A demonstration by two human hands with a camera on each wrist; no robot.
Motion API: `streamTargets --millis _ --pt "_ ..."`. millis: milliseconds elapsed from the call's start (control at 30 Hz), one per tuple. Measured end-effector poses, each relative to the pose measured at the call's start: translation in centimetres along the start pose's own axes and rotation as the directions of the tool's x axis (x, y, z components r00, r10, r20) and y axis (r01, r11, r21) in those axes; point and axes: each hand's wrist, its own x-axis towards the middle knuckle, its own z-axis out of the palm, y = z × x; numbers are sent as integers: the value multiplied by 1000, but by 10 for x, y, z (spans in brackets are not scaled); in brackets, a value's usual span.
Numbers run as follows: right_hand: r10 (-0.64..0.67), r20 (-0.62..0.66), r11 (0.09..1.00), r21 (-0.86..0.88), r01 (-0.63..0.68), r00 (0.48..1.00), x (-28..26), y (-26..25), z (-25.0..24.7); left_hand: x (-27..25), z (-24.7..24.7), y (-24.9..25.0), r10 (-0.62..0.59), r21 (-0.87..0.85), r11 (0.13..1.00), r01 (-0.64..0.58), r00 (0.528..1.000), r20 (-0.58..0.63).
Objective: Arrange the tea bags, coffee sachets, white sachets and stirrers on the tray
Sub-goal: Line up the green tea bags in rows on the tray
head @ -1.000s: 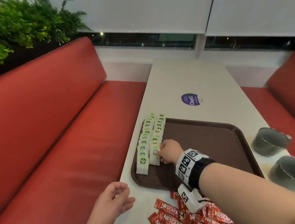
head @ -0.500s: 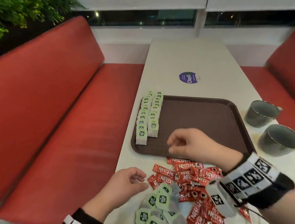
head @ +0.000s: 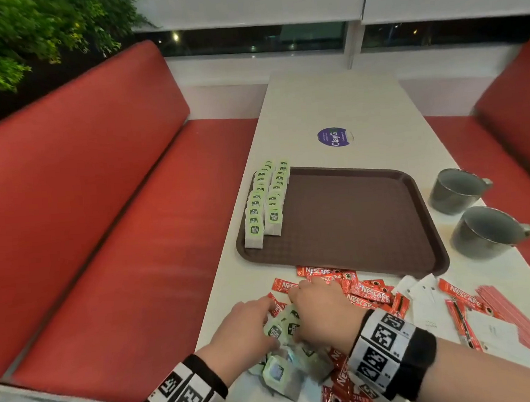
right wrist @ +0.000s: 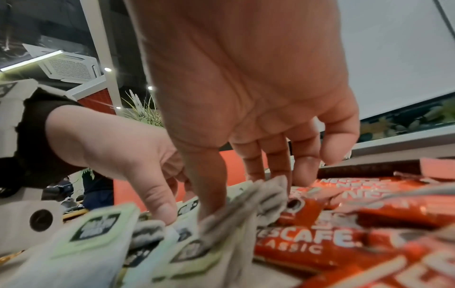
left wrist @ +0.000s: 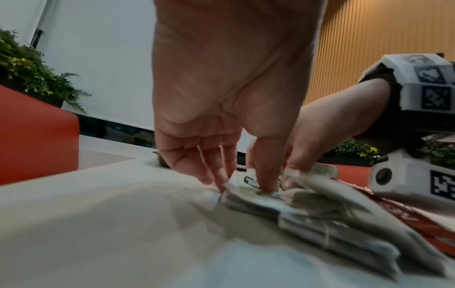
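While both hands, left (head: 242, 326) and right (head: 320, 314), pinch into the loose heap of green-labelled paper tea bags (head: 279, 327) on the pale desk (head: 332, 105), these look feather-light, floppy, best taken by their flat edges.

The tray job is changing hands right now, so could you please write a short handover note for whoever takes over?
Left hand: fingers down in the loose tea bags on the table, pinching one.
Right hand: in the same pile, thumb and fingers closing on a bag.
Tray: two rows of tea bags stand along its left edge; nothing else is on it.
Off the tray, at the near end of the table: coffee sachets, white sachets, stirrers.
Done: most tea bags.
Left: the remaining tea bags, all coffee sachets, white sachets and stirrers.
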Motion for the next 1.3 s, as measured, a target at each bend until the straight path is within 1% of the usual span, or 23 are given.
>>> streamTargets --millis 67,133,300,367,467,567,667,733,833,900,933,1000,1067,1167,1200,1300 --pt "9 -37 999 44 -7 999 -1 2 0 1 3 0 -5 -29 1000 4 1000 -17" --pt "20 -43 993 118 -14 999 -5 6 -1 2 6 0 -2 -55 998 0 1000 -31" --pt "26 -69 958 285 -5 997 -13 18 -4 2 7 0 51 -69 996 -55 997 -61" --pt "42 -60 920 393 -15 997 -17 24 -5 2 5 0 55 -94 994 -61 997 -62" --pt "61 -49 830 557 -23 997 -22 34 -10 3 2 0 80 -137 986 -90 994 -79" --pt "71 -66 748 664 -9 995 -26 45 -17 2 -8 3 129 -216 963 -163 978 -165" --pt "46 -91 696 717 34 995 -24 54 -25 3 -16 10 203 -243 933 -265 946 -252" --pt "12 -100 685 725 64 995 -21 55 -29 6 -19 14 239 -232 925 -302 934 -264" --pt "-33 -111 643 759 106 993 -15 52 -34 9 -21 21 239 -240 925 -296 941 -238" --pt "-40 -140 614 778 135 989 -9 49 -37 11 -23 23 229 -270 918 -292 942 -244" --pt "-26 -160 597 789 144 987 -7 47 -38 12 -24 23 197 -335 903 -269 952 -232" --pt "50 -199 540 830 141 979 0 45 -39 14 -25 21 126 -515 829 -218 970 -207" --pt "132 -203 488 866 114 970 8 45 -39 17 -30 15 65 -623 762 -180 977 -203" --pt "216 -163 451 891 50 963 24 49 -41 22 -32 3 -17 -704 695 -145 976 -217" --pt "242 -144 424 905 29 960 31 51 -44 24 -33 -1 -49 -733 667 -133 974 -220" --pt "290 -59 325 945 -41 955 59 52 -53 26 -37 -6 -141 -853 515 -87 973 -185"
